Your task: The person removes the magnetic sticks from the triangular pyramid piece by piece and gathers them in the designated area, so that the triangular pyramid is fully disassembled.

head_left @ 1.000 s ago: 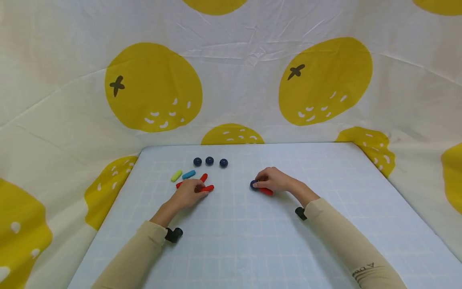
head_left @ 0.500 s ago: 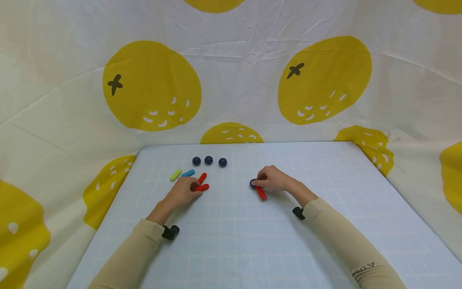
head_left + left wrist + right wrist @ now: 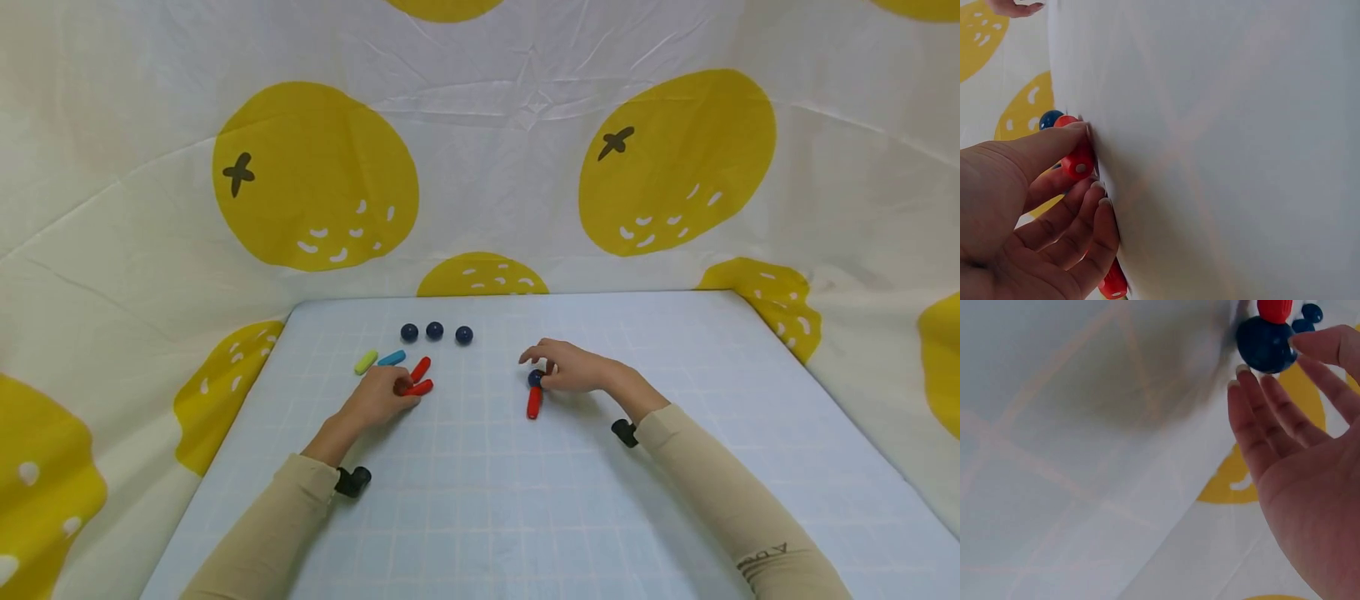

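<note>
My left hand pinches a short red rod between thumb and index finger, low over the table. The rod has a pale dot on its end. Another red rod lies just beyond it, and a third red rod shows below the curled fingers in the left wrist view. On the right, a dark blue ball has a red rod against its near side, pointing toward me. My right hand is beside this ball, thumb tip at it, the other fingers spread loosely off it.
Three more dark blue balls stand in a row at the back of the table. A yellow-green rod and a light blue rod lie behind my left hand. A fruit-print cloth hangs behind the table.
The red rod by the right hand's ball has swung round to point toward me. My right fingers have loosened and lifted from the ball. The left hand shifted slightly left with its rod.
</note>
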Demonstrator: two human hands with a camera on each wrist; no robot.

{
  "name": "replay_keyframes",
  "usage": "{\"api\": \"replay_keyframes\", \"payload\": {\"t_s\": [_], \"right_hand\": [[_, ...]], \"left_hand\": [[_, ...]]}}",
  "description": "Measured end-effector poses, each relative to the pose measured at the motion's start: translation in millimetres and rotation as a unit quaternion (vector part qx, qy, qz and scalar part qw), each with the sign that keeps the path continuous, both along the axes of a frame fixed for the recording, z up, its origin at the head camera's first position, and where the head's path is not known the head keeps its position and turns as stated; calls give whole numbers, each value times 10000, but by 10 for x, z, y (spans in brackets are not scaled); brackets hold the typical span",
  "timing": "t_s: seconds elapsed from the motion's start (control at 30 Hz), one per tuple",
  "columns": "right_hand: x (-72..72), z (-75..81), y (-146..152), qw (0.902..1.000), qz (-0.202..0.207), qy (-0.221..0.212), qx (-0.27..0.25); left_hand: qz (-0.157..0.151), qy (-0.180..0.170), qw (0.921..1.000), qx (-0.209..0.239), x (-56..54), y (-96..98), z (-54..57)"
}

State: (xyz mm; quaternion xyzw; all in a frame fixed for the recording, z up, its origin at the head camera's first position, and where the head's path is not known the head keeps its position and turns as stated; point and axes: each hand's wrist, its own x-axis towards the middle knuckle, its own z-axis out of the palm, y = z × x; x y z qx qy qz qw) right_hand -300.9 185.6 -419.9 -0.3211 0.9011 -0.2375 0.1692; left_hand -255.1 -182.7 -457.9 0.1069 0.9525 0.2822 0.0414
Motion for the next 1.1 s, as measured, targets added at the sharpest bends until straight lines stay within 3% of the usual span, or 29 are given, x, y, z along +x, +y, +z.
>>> {"api": "replay_keyframes", "payload": {"t_s": [0.1,0.33,0.5,0.57,0.67,0.8,0.93,1.1], "right_hand": [[3,34,3,9995,243,-208,-44],[-19,-25,-4,9993,352,-94,-64],[-32,-83,-2,9992,299,29,-257],[-41,-96,2,9991,262,124,-316],[-51,-108,6,9991,128,150,-367],[-70,-126,-1,9991,29,116,-414],[-82,-148,-6,9989,-62,116,-440],[-75,-164,-26,9985,-164,71,-509]], "left_hand": [[6,-29,10000,0,9,-6,-5],[6,23,9999,-103,75,-37,63],[-13,285,9995,-101,142,-6,155],[-180,455,9988,-27,161,44,187],[-434,442,9980,113,196,179,235],[-683,-51,9975,192,221,443,264],[-929,-415,9946,228,179,743,214],[-1232,-551,9900,419,105,1054,142]]}}
